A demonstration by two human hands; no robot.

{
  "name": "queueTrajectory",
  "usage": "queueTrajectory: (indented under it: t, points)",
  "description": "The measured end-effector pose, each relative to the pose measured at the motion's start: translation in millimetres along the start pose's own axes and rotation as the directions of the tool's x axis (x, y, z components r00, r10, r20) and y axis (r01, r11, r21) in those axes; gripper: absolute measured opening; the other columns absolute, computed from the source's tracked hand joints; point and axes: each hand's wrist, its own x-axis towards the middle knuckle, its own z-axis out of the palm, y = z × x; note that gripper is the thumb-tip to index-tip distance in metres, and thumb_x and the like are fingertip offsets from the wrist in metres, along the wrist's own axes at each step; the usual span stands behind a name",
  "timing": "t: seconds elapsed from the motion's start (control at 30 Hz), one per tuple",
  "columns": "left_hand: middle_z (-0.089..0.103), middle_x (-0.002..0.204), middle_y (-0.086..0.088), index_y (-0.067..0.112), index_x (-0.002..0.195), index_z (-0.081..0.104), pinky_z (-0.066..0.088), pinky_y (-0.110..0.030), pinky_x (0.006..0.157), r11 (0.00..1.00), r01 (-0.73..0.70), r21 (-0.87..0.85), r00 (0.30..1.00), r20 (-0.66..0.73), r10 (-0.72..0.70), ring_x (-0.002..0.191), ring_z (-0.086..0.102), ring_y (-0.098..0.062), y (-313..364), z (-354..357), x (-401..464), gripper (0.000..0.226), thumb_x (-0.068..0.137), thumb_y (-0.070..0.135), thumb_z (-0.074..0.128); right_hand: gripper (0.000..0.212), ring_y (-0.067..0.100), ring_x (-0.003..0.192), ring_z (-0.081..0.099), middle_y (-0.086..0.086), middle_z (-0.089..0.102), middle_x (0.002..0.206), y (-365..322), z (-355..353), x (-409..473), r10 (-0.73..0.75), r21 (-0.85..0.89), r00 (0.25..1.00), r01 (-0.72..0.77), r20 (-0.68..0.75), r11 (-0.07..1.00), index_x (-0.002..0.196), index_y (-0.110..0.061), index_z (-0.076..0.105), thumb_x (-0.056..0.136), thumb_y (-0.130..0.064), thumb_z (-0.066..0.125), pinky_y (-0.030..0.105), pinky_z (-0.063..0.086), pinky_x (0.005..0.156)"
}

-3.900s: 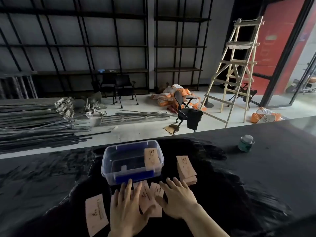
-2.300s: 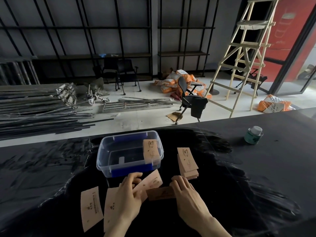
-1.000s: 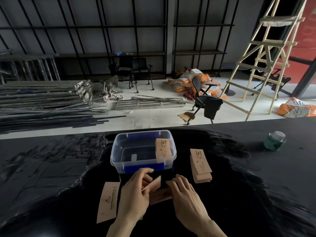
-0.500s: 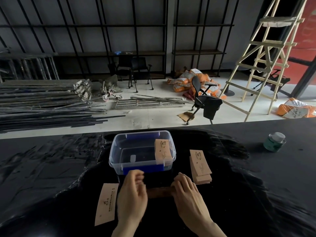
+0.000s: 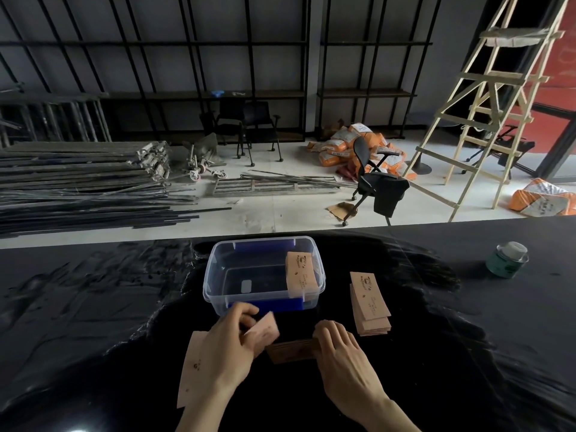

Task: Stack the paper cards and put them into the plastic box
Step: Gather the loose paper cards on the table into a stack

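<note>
A clear plastic box (image 5: 218, 269) with blue clips stands open on the black table, with a tan paper card (image 5: 301, 272) leaning inside at its right end. My left hand (image 5: 229, 347) pinches one tan card (image 5: 265, 330) just in front of the box. My right hand (image 5: 341, 353) holds the right end of a small stack of cards (image 5: 291, 350) standing on edge between the hands. One loose card (image 5: 190, 369) lies flat under my left wrist. A second stack of cards (image 5: 369, 302) lies to the right of the box.
The table (image 5: 93, 307) is covered in crinkled black plastic sheet. A green jar with a white lid (image 5: 506, 260) stands at the far right. Beyond the table edge are metal bars, an office chair and a wooden ladder on the floor.
My left hand has let go of the stack's left end and lifted a single card above it. My right hand still holds the stack. The view has shifted slightly.
</note>
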Motion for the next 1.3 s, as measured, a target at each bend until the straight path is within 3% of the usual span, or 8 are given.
queueTrajectory:
  t: [0.27, 0.37, 0.5, 0.6, 0.67, 0.9, 1.13, 1.3]
  points:
    - [0.074, 0.105, 0.015, 0.038, 0.110, 0.058, 0.062, -0.024, 0.090, 0.953, -0.173, -0.249, 0.946, 0.226, 0.231, 0.099, 0.071, 0.005, 19, 39, 3, 0.033, 0.099, 0.006, 0.057, 0.078, 0.018, 0.148, 0.024, -0.004, 0.034, 0.157, -17, 7, 8, 0.081, 0.073, 0.997, -0.081, -0.005, 0.994, 0.158, -0.023, 0.013, 0.095, -0.021, 0.058, 0.035, 0.030, 0.120]
    - [0.071, 0.105, 0.012, 0.031, 0.110, 0.057, 0.062, -0.029, 0.090, 0.931, -0.156, -0.331, 0.977, 0.085, 0.194, 0.100, 0.070, -0.001, 14, 44, 1, 0.022, 0.101, 0.011, 0.056, 0.073, 0.021, 0.148, 0.024, -0.003, 0.040, 0.153, -16, 9, 12, 0.049, -0.011, 0.998, -0.048, 0.033, 0.999, 0.156, -0.025, 0.020, 0.094, -0.026, 0.060, 0.039, 0.036, 0.118]
    - [0.067, 0.108, 0.012, 0.028, 0.110, 0.059, 0.054, -0.032, 0.091, 0.998, -0.021, -0.055, 0.936, -0.352, 0.000, 0.105, 0.064, -0.010, -17, 23, -1, 0.023, 0.091, 0.016, 0.067, 0.052, 0.021, 0.132, 0.042, -0.002, 0.051, 0.138, -17, 9, 19, 0.007, -0.036, 1.000, -0.006, 0.021, 0.999, 0.147, -0.023, 0.037, 0.099, -0.029, 0.055, 0.035, 0.045, 0.107]
    - [0.060, 0.133, -0.002, 0.024, 0.134, 0.050, 0.043, -0.043, 0.107, 0.905, 0.342, 0.252, 0.909, -0.331, -0.251, 0.128, 0.052, -0.025, -48, 1, -8, 0.055, 0.085, 0.040, 0.069, 0.048, 0.018, 0.128, 0.043, -0.003, 0.050, 0.136, -23, 10, 24, -0.028, -0.013, 0.999, 0.029, 0.030, 1.000, 0.146, -0.024, 0.039, 0.100, -0.031, 0.052, 0.032, 0.044, 0.104]
    - [0.060, 0.135, -0.003, 0.024, 0.139, 0.046, 0.042, -0.043, 0.108, 0.840, 0.397, 0.369, 0.910, -0.278, -0.308, 0.129, 0.052, -0.025, -58, -6, -15, 0.067, 0.083, 0.055, 0.063, 0.050, 0.017, 0.129, 0.041, -0.003, 0.048, 0.137, -32, 12, 28, -0.050, 0.004, 0.997, 0.050, 0.050, 0.999, 0.147, -0.025, 0.038, 0.100, -0.031, 0.052, 0.032, 0.043, 0.106]
    - [0.063, 0.110, 0.015, 0.037, 0.121, 0.055, 0.048, -0.025, 0.070, 0.980, 0.188, 0.070, 0.971, -0.165, -0.174, 0.087, 0.065, -0.010, -65, -28, -6, 0.052, 0.083, 0.007, 0.071, 0.053, 0.017, 0.130, 0.041, -0.005, 0.048, 0.136, -57, 21, 42, -0.133, 0.001, 0.987, 0.134, 0.090, 0.991, 0.148, -0.026, 0.037, 0.098, -0.031, 0.055, 0.033, 0.040, 0.108]
    - [0.074, 0.101, 0.021, 0.039, 0.109, 0.060, 0.060, -0.025, 0.087, 0.988, -0.136, -0.080, 0.988, 0.056, 0.140, 0.095, 0.070, 0.006, -26, -16, 4, 0.032, 0.095, 0.011, 0.060, 0.082, 0.013, 0.142, 0.031, -0.005, 0.034, 0.155, -68, 24, 44, -0.041, 0.167, 0.996, 0.028, 0.080, 0.986, 0.160, -0.023, 0.006, 0.096, -0.021, 0.057, 0.029, 0.033, 0.117]
    - [0.068, 0.119, 0.019, 0.042, 0.117, 0.049, 0.062, -0.030, 0.091, 0.980, -0.099, -0.170, 0.979, 0.159, 0.126, 0.106, 0.068, 0.002, -16, -4, -2, 0.035, 0.093, 0.022, 0.065, 0.072, 0.009, 0.120, 0.049, -0.008, 0.048, 0.137, -56, 28, 42, -0.084, 0.124, 0.996, 0.081, 0.018, 0.989, 0.153, -0.028, 0.027, 0.092, -0.028, 0.066, 0.028, 0.049, 0.102]
